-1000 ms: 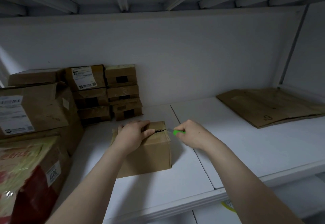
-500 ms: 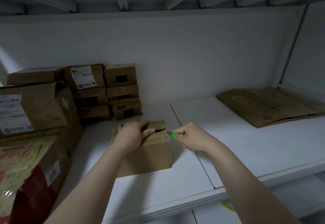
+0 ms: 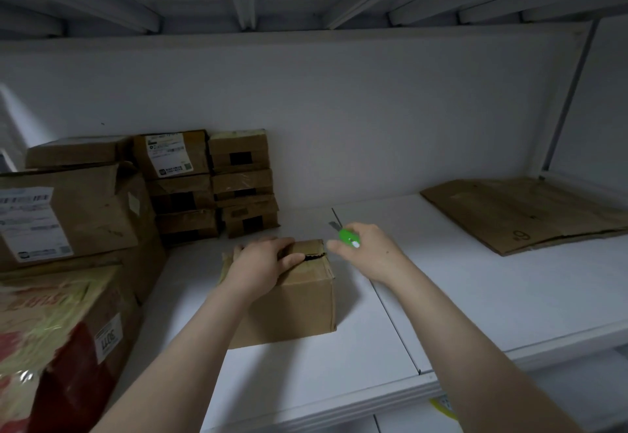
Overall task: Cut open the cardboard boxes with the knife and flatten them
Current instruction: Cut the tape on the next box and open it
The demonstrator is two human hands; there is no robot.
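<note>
A small brown cardboard box (image 3: 295, 303) stands on the white shelf (image 3: 458, 296) in front of me. Its top seam shows a jagged dark slit at the right end. My left hand (image 3: 261, 262) lies on the box top, fingers over the far edge and thumb beside the slit. My right hand (image 3: 370, 252) grips a green utility knife (image 3: 348, 237) just right of the box, clear of it, with the short blade pointing up and away to the left.
Stacked small boxes (image 3: 210, 184) stand against the back wall on the left. A larger labelled box (image 3: 68, 215) and a red and yellow carton (image 3: 51, 347) sit nearer on the left. Flattened cardboard (image 3: 523, 211) lies at the far right.
My right hand has drawn the knife out of the box's seam and lifted it up and to the right. The left hand stays on the box top.
</note>
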